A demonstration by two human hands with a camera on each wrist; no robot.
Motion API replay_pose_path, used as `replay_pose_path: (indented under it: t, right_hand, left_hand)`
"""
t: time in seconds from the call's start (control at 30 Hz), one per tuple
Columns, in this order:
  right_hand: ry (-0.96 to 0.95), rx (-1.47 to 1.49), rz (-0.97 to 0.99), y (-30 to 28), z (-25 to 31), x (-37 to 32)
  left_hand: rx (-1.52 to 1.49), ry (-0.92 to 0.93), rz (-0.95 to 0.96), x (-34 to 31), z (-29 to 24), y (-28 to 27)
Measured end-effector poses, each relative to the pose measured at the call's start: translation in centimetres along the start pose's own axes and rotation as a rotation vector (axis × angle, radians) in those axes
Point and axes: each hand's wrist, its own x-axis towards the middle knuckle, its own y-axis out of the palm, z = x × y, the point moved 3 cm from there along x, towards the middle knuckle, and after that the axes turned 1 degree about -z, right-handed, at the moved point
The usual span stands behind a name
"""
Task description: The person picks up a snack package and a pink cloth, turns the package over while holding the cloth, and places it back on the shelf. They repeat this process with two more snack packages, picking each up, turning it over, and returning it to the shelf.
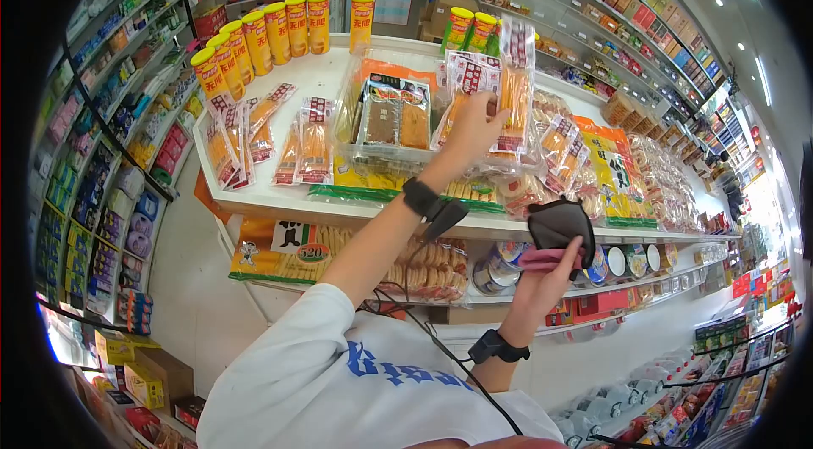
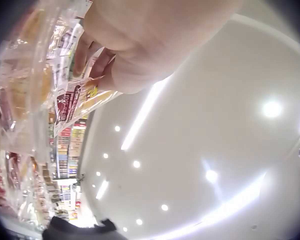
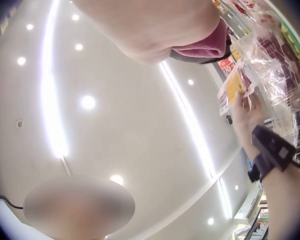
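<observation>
My left hand reaches over the white display shelf and pinches a clear snack packet with orange strips inside and a maroon label. Its lower corner sticks out below the fingers in the left wrist view. Similar packets stand upright beside the hand in a clear plastic tray. Near the shelf's front edge, my right hand grips a cloth, dark grey with black edging and a pink layer. In the right wrist view only the pink side and a dark border show beneath the hand.
Yellow canisters line the shelf's back left. More strip packets lie in front of them. A clear box holds brown and orange packs. Large rice-cracker bags lie to the right; tubs fill the shelf below.
</observation>
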Motion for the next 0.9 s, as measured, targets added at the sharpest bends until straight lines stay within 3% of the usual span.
replay_pose_path:
  t: [0.17, 0.3, 0.4, 0.5, 0.53, 0.7, 0.73, 0.9]
  right_hand:
    - [-0.201, -0.060, -0.085, 2.2, 1.8, 0.1]
    - [-0.114, -0.122, 0.253, 3.9, 0.2, -1.7]
    - [0.047, 0.106, 0.656, 4.3, -2.4, -3.3]
    - [0.260, 0.276, 0.918, 5.9, -4.2, -4.1]
    - [0.378, 0.191, 0.872, 6.5, -4.1, -4.9]
    - [0.389, -0.494, 0.769, 9.5, -4.1, -7.6]
    - [0.473, -0.432, 0.820, 9.6, -4.0, -7.2]
    - [0.254, -0.470, 0.956, 10.3, -5.0, -8.5]
  left_hand:
    - [-0.362, -0.179, 0.232, -4.8, -8.4, -5.0]
    - [-0.428, -0.172, 0.358, -9.4, -9.9, -6.4]
    - [-0.290, -0.136, 0.248, -11.0, -9.7, -8.5]
    - [-0.166, -0.132, 0.153, -12.4, -9.1, -11.8]
    - [-0.131, -0.132, 0.130, -12.9, -8.9, -12.6]
    - [-0.220, -0.213, 0.092, -14.4, -8.7, -14.7]
    - [-0.223, -0.227, 0.113, -14.5, -9.0, -15.0]
    - [-0.371, -0.339, 0.021, -14.1, -10.3, -15.1]
